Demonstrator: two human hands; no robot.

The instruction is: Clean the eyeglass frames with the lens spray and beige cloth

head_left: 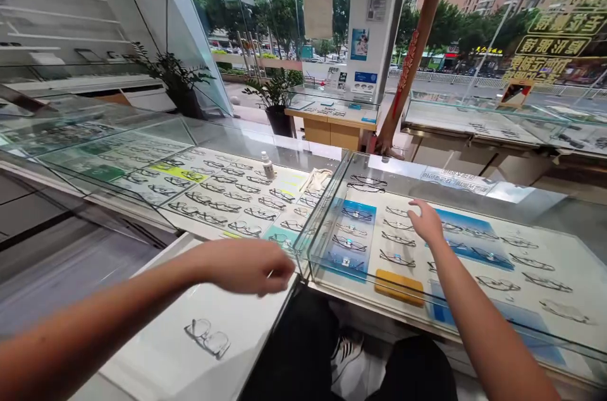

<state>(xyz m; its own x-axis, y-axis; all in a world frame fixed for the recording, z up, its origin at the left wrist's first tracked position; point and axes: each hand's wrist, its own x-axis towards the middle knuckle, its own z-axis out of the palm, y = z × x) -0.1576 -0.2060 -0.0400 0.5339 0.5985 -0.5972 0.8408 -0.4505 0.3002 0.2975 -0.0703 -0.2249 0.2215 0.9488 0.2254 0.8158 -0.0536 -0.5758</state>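
Observation:
My left hand (253,266) hangs over the corner of a pulled-out white drawer (175,300), its fingers curled in; whatever they hold, if anything, is hidden. Below and to its left, one pair of eyeglasses (207,338) lies in the drawer. Over the right glass display case (360,170), my right hand (425,221) has thumb and forefinger apart, with nothing visible between them. Nearest to it are rows of eyeglass frames, among them a thin pair (397,224) just to its left. Two dark frames (367,184) lie together at the back of that case.
A yellow glasses case (399,287) sits near the front glass edge. The left display case holds many frames, a white bottle (267,166) and a crumpled cloth (317,179). Glass walls divide the two cases. A leaning wooden post (412,59) and potted plants (277,94) stand beyond.

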